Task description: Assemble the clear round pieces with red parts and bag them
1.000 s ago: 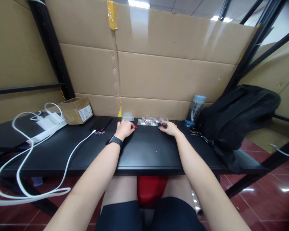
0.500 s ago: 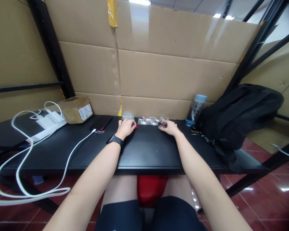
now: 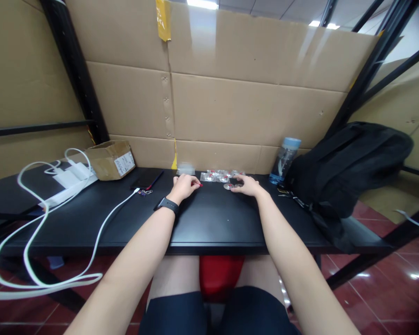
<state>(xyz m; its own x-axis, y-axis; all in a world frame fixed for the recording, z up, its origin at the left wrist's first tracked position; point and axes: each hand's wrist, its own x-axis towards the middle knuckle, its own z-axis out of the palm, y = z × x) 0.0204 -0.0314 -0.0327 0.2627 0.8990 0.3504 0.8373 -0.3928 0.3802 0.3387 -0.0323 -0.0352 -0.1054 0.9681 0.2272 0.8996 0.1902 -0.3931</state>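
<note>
On the black table [image 3: 209, 223], my left hand [image 3: 185, 187] has its fingers closed on a small red piece [image 3: 200, 185]. A dark watch band is round that wrist. Over to the right, my right hand [image 3: 246, 185] has thumb and fingers apart, beside a small round disc [image 3: 228, 186] lying on the table. Something else round shows partly under its fingers. Behind both hands lies a row of small clear packets [image 3: 216, 176] with red and silvery contents. A clear plastic stack [image 3: 185, 169] stands just behind my left hand.
Left on the table are an open cardboard box [image 3: 111, 160], a phone [image 3: 146, 179], a white cable [image 3: 104, 228] and a white power strip [image 3: 68, 186]. A water bottle [image 3: 284, 160] and a black backpack [image 3: 345, 167] stand at the right. Cardboard panels [image 3: 223, 102] line the back.
My left hand has shifted slightly right with the red piece. The round disc now shows beside my right hand, whose fingers have spread from it.
</note>
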